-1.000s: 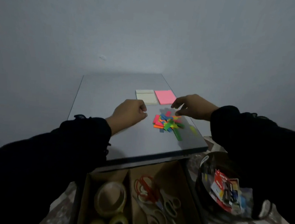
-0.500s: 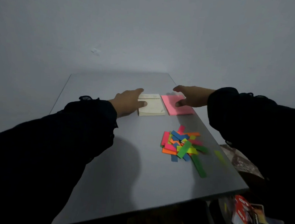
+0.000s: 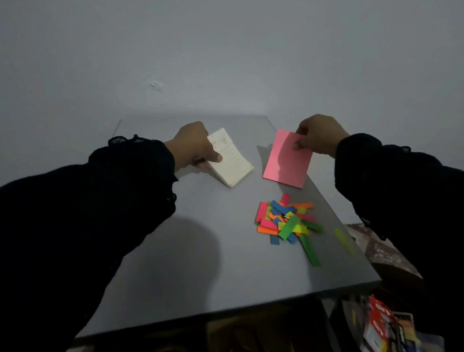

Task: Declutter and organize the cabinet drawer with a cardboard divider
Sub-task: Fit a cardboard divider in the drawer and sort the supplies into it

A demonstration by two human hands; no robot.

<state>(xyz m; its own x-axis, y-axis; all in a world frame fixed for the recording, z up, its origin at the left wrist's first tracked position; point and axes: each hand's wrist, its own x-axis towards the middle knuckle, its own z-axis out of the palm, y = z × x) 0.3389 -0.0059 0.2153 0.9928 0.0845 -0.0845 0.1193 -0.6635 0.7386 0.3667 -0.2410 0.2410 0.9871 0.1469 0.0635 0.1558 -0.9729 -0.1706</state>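
My left hand (image 3: 194, 148) grips a pale yellow sticky-note pad (image 3: 233, 162) by its left edge, tilted up off the grey cabinet top (image 3: 191, 256). My right hand (image 3: 318, 135) pinches the upper right corner of a pink sticky-note pad (image 3: 286, 160), which hangs tilted above the surface. A loose pile of coloured sticky flags (image 3: 285, 220) lies on the top in front of the pink pad, with a pale green flag (image 3: 343, 240) apart to its right. The drawer below is dark and mostly hidden under the top's front edge.
A container of mixed stationery with a red packet (image 3: 388, 332) sits at the lower right, beside the cabinet. A plain wall rises behind the top. The right edge of the top runs close to the flags.
Both hands have lifted the pads they were touching flat on the top: the yellow pad now tilts in my left hand, the pink pad hangs from my right. The view has shifted slightly.
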